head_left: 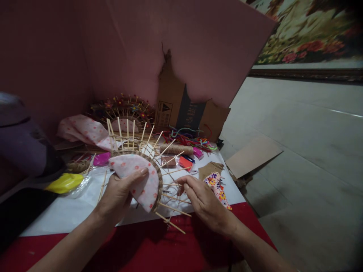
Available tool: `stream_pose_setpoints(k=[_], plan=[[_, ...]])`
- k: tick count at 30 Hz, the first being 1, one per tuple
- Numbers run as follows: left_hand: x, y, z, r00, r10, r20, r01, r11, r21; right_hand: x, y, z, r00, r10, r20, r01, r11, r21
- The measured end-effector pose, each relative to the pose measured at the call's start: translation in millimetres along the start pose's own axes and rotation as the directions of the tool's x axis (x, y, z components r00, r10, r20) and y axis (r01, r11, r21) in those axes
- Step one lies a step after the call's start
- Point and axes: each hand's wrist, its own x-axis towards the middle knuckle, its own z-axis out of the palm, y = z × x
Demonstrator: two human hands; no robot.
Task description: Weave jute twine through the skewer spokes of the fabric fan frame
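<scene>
Here, thin sticks (172, 159) radiate from a woven-rimmed cloth half-disc (131, 166).

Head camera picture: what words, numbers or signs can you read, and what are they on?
No word or number reads clearly.
Sign: a dark triangle in a printed box on the torn brown cardboard sheet; the mark inside is too small to be sure of.
Small characters under it: too blurred.
Pale lettering on the cardboard's dark blue-grey band: too blurred.
</scene>
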Motion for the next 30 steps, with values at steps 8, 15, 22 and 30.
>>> stream_pose_setpoints(k=[8, 15, 22, 30], plan=[[4, -2, 0.1, 1.0, -0.005, -0.007, 0.005, 0.999, -0.039, 2, 2, 1, 0.979, -0.093, -0.18, 0.089, 0.995, -0.033], [4, -3, -2.6, 1.0, -0.014, 0.009, 0.014, 1.0, -0.012, 7, 3, 9, 0.953, -0.16, -0.258, 0.127, 0.982, -0.141], [6, -5, -3.4, 1.0, -0.001, -0.011, 0.001, 0.999, -0.035, 7, 8, 9, 0.951, -0.123, -0.283, 0.102, 0.991, -0.087], [3, -3, -1.9, 0.999, 0.014, -0.038, -0.016, 0.999, -0.05, 5, 2, 17, 0.888, -0.271, -0.372, 0.096, 0.899, -0.428]])
